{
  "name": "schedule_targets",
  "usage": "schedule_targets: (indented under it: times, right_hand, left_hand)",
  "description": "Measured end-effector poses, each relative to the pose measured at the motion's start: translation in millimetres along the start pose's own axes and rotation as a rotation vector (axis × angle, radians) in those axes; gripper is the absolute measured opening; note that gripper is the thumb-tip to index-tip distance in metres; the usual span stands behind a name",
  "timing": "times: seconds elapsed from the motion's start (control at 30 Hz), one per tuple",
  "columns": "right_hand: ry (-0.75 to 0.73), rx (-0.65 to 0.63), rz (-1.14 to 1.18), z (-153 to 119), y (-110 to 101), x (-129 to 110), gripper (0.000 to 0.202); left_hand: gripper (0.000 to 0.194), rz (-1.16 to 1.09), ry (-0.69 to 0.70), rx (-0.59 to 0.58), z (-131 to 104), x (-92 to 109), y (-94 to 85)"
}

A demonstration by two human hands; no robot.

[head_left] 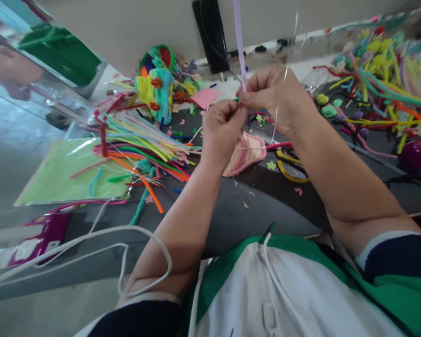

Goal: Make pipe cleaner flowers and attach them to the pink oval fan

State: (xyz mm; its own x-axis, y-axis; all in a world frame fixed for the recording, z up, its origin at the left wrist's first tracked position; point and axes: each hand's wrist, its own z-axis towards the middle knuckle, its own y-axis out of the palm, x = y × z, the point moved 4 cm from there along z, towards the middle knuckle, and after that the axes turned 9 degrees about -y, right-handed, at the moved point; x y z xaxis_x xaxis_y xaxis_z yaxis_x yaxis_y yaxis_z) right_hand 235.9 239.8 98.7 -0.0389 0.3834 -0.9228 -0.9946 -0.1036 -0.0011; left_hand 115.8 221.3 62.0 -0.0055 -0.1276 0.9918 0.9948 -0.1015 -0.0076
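Both hands meet above the dark table, fingertips touching. My right hand (272, 96) pinches the lower end of a pale purple strip (239, 42) that stands upright. Just below and left of it, my left hand (221, 128) has its fingers closed at the same spot; what it grips is too small and hidden to name. Under the hands lies a pink and cream striped fan-shaped piece (247, 154) with a red stem to its right. Two yellow curved strips (289, 173) rest beside it.
Colourful pipe cleaners (143, 140) lie on the left, near a yellow-blue fuzzy craft piece (156, 93). A black phone (212, 37) leans behind. More pipe cleaners (382, 93) heap at right. A white cable (126, 229) crosses my left forearm; a purple glue gun (38, 238) lies left.
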Motion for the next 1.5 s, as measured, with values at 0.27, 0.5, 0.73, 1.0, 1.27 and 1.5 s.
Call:
schedule_targets:
  times: [0.27,0.5,0.73,1.0,1.27,1.5]
  right_hand:
    - [0.435,-0.231,0.612,-6,14,43,0.022]
    - [0.449,-0.220,0.608,-6,9,42,0.016]
    - [0.392,-0.308,0.678,-10,16,36,0.017]
    - [0.301,-0.234,0.579,-7,14,30,0.025]
    - [0.012,0.108,0.196,7,-17,-9,0.025]
    - [-0.445,0.693,-0.435,-17,-109,-101,0.019]
  left_hand:
    - [0.025,-0.585,-0.296,-0.342,2,-33,3.9]
    - [0.019,-0.686,-0.336,-0.408,2,-39,2.6]
    - [0.022,-0.722,-0.327,-0.379,2,-37,6.7]
    - [0.025,-0.731,-0.337,-0.339,-2,-27,8.1]
    - [0.024,-0.265,-0.111,-0.165,6,54,-0.1]
    - [0.013,0.876,0.429,0.232,1,128,-8.5]
